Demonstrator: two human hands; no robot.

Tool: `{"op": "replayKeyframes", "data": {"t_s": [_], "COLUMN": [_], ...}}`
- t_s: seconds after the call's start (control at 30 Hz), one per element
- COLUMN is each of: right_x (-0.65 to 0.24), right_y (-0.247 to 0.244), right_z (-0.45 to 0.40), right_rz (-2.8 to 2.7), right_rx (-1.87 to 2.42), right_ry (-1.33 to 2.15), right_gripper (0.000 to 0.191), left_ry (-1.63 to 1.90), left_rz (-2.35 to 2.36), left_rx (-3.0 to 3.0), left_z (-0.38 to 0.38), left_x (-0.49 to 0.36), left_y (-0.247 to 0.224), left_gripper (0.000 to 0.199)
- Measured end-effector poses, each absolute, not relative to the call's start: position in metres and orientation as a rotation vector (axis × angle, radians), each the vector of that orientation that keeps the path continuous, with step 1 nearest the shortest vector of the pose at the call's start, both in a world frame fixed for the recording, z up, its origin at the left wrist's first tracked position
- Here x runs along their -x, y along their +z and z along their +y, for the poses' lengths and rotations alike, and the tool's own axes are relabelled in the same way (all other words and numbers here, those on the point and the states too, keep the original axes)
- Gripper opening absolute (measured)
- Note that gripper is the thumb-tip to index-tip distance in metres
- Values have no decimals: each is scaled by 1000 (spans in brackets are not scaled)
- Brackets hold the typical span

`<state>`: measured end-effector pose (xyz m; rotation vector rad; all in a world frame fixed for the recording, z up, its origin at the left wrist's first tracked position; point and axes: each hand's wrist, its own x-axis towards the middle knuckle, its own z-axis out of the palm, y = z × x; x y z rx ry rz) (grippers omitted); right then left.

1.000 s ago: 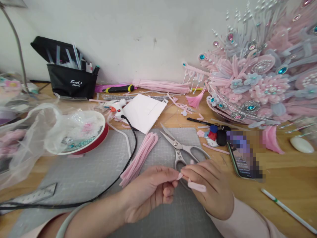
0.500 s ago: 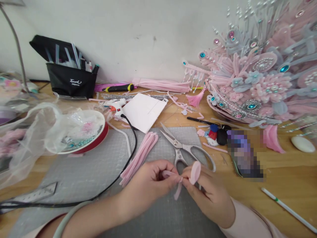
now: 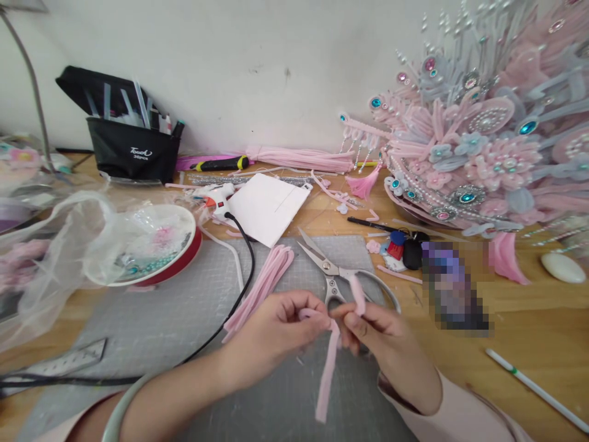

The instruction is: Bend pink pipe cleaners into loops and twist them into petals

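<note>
My left hand [image 3: 289, 322] pinches a pink pipe cleaner [image 3: 327, 374], bent so that one flat end hangs down over the mat. My right hand [image 3: 391, 337] is closed close beside it, thumb against the fingers. A pink pipe cleaner end [image 3: 357, 296] sticks up from that grip. Whether both ends belong to one piece is hidden by the fingers. Just behind the hands lie silver scissors [image 3: 327, 267], blades apart. A folded bundle of pink pipe cleaners [image 3: 262, 288] rests left of them, partly behind my left hand.
A grey cutting mat [image 3: 151, 325] covers the wooden table. A black cable runs from a white glue gun [image 3: 221, 199] across it. A red-rimmed bowl [image 3: 196, 245] of beads stands left. A jewelled pink headdress [image 3: 460, 147] and a phone [image 3: 453, 285] are at right.
The loop at my right hand has become a short upright end, and that hand has turned. The tail below my left hand hangs longer. My left hand has barely moved.
</note>
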<state>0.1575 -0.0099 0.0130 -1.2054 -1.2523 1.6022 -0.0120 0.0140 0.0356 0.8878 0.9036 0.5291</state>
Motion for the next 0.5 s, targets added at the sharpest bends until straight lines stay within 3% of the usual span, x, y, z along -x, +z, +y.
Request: {"op": "replayKeyframes", "data": {"t_s": [0.07,0.13,0.4,0.5], "right_x": [-161,-162,-163,-161], "right_y": [16,18,17,20], "right_z": [-9,-8,-9,-14], "right_rz": [-1635,-1877,-2199,-2124], "right_rx": [1169,1040,878,919], "right_ry": [1034,695,228,351], "right_gripper": [13,17,14,11], "left_ry": [545,530,516,543], "left_rz": [848,803,862,906], "left_rx": [-614,-443,-497,-699], "left_z": [12,9,2,2], "left_x": [10,8,3,2], "left_y": [34,33,30,30], "left_gripper": [21,20,23,25]}}
